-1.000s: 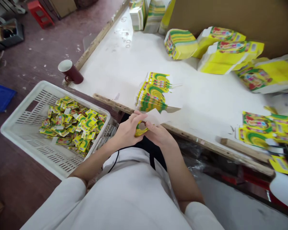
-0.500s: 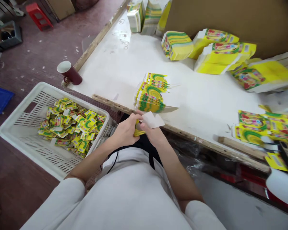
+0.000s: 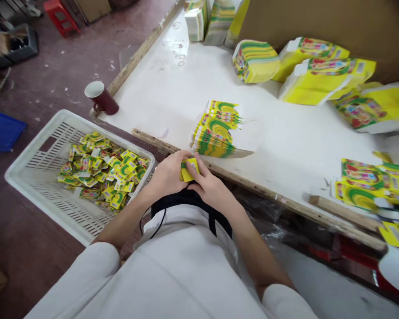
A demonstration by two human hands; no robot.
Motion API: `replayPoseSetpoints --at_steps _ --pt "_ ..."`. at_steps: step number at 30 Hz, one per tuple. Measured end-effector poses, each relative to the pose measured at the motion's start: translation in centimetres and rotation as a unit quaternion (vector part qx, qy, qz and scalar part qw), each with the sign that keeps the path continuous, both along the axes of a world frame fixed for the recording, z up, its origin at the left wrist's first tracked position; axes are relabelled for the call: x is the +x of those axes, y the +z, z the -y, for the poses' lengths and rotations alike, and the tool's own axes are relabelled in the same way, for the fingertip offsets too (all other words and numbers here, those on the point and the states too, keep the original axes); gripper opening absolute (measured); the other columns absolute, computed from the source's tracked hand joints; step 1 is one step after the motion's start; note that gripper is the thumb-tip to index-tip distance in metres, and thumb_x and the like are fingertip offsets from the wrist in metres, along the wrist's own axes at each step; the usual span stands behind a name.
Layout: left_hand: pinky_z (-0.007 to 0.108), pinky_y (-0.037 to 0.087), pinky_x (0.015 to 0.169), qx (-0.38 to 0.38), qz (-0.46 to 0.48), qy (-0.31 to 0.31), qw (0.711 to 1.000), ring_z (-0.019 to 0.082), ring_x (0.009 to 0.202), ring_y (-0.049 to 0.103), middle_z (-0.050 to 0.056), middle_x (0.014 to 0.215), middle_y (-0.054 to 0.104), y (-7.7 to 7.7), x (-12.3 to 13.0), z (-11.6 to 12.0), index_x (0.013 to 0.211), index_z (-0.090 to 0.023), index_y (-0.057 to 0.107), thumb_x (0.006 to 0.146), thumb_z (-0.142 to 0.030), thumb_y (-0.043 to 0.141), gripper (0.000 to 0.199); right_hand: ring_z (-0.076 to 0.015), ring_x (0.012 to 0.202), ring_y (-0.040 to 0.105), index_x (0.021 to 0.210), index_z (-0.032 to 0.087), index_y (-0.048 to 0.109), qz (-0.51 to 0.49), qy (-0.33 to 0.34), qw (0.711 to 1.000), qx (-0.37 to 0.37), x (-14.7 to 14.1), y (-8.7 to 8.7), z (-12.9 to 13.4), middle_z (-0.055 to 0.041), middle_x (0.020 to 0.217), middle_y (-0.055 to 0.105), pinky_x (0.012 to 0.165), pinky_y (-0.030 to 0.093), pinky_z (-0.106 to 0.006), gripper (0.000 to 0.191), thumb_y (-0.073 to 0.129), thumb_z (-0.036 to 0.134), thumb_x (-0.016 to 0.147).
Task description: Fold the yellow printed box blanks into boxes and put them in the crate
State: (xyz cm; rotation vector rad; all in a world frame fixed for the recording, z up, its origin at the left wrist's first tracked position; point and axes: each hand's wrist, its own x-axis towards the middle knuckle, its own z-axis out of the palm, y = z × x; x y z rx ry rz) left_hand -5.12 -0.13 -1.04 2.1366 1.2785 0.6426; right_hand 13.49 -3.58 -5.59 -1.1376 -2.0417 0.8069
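Both hands meet at the table's front edge, around a small yellow and green carton. My left hand wraps round its left side with curled fingers. From the right, my right hand presses thumb and fingers on the carton. Just beyond them on the white table lies a fanned stack of flat printed cartons. To the left, a white plastic crate holds a heap of small yellow cartons.
A maroon mug stands at the table's left corner. Bundled yellow cartons line the back by a brown board. More flat cartons and a wooden strip lie at the right. A red stool stands on the floor.
The carton's white flaps, which stood out between my hands, no longer show; a yellow printed face does. My hands have closed in around it. The whole view has shifted slightly.
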Motion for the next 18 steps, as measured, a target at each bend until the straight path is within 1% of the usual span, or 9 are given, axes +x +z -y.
replayPoseSetpoints --at_steps 3,5,7,8,10,12,15,16,18 --pt "0.037 0.054 0.090 -0.007 -0.004 -0.041 0.999 0.027 0.104 0.069 0.010 0.115 0.069 0.5 -0.4 -0.2 0.129 -0.019 0.046 0.066 -0.021 0.074 0.069 -0.0287 0.142 0.049 0.140 0.027 0.060 0.003 -0.001 1.000 0.006 0.8 0.8 -0.2 -0.0127 0.161 0.041 0.110 0.051 -0.047 0.042 0.053 0.024 0.099" --pt "0.037 0.055 0.089 -0.017 -0.003 -0.068 0.998 0.027 0.104 0.070 0.011 0.115 0.070 0.8 -0.4 -0.3 0.133 -0.018 0.042 0.067 -0.022 0.074 0.073 -0.0264 0.139 0.052 0.129 0.028 0.069 -0.003 0.042 0.999 0.000 1.7 1.7 -0.6 -0.0106 0.154 0.050 0.111 0.050 -0.046 0.033 0.055 0.025 0.098" --pt "0.036 0.055 0.088 -0.016 -0.005 -0.093 0.996 0.027 0.105 0.070 0.011 0.116 0.070 1.0 -0.1 -0.4 0.134 -0.018 0.041 0.065 -0.021 0.074 0.076 -0.0257 0.134 0.056 0.122 0.028 0.072 -0.016 0.083 0.996 -0.008 2.3 2.5 -1.0 -0.0099 0.146 0.057 0.111 0.050 -0.047 0.029 0.059 0.026 0.096" --pt "0.036 0.055 0.089 -0.007 -0.008 -0.098 0.995 0.027 0.107 0.070 0.011 0.118 0.070 1.1 0.1 -0.4 0.134 -0.019 0.041 0.065 -0.020 0.073 0.076 -0.0260 0.133 0.058 0.120 0.028 0.074 -0.026 0.083 0.996 -0.009 2.2 2.7 -1.1 -0.0101 0.144 0.059 0.111 0.049 -0.048 0.027 0.061 0.027 0.095" --pt "0.038 0.054 0.094 0.024 -0.019 -0.092 0.995 0.028 0.111 0.068 0.012 0.122 0.068 1.1 0.4 -0.3 0.133 -0.019 0.042 0.065 -0.016 0.071 0.074 -0.0268 0.131 0.058 0.114 0.027 0.076 -0.054 0.044 0.998 -0.004 1.3 2.6 -1.0 -0.0104 0.142 0.060 0.111 0.048 -0.049 0.025 0.063 0.026 0.093" --pt "0.039 0.052 0.097 0.042 -0.029 -0.075 0.996 0.028 0.114 0.066 0.013 0.125 0.066 1.0 0.3 -0.1 0.132 -0.018 0.045 0.066 -0.013 0.068 0.070 -0.0277 0.134 0.056 0.116 0.027 0.075 -0.090 -0.005 0.996 -0.001 0.0 2.2 -0.8 -0.0108 0.145 0.057 0.112 0.047 -0.050 0.026 0.064 0.024 0.092" --pt "0.040 0.051 0.098 0.027 -0.061 -0.028 0.997 0.028 0.112 0.065 0.012 0.123 0.065 0.5 -1.8 -0.1 0.128 -0.019 0.049 0.070 -0.018 0.070 0.062 -0.0292 0.137 0.054 0.138 0.026 0.060 -0.125 -0.024 0.992 -0.011 -0.9 1.9 -1.0 -0.0126 0.148 0.056 0.113 0.046 -0.049 0.049 0.068 0.027 0.089" --pt "0.042 0.051 0.098 0.026 -0.081 0.011 0.996 0.029 0.112 0.064 0.011 0.121 0.065 0.2 -3.1 -0.3 0.127 -0.020 0.050 0.071 -0.020 0.071 0.060 -0.0295 0.135 0.055 0.145 0.025 0.053 -0.127 -0.039 0.991 -0.006 -0.6 2.0 -1.5 -0.0130 0.147 0.057 0.113 0.046 -0.049 0.059 0.070 0.030 0.088" --pt "0.048 0.048 0.101 0.049 -0.132 0.127 0.982 0.033 0.114 0.062 0.012 0.119 0.065 -0.2 -6.0 -0.8 0.124 -0.020 0.052 0.072 -0.022 0.073 0.056 -0.0301 0.130 0.059 0.150 0.025 0.045 -0.112 -0.116 0.986 0.029 0.9 2.1 -3.0 -0.0132 0.144 0.059 0.112 0.046 -0.050 0.067 0.070 0.034 0.088"
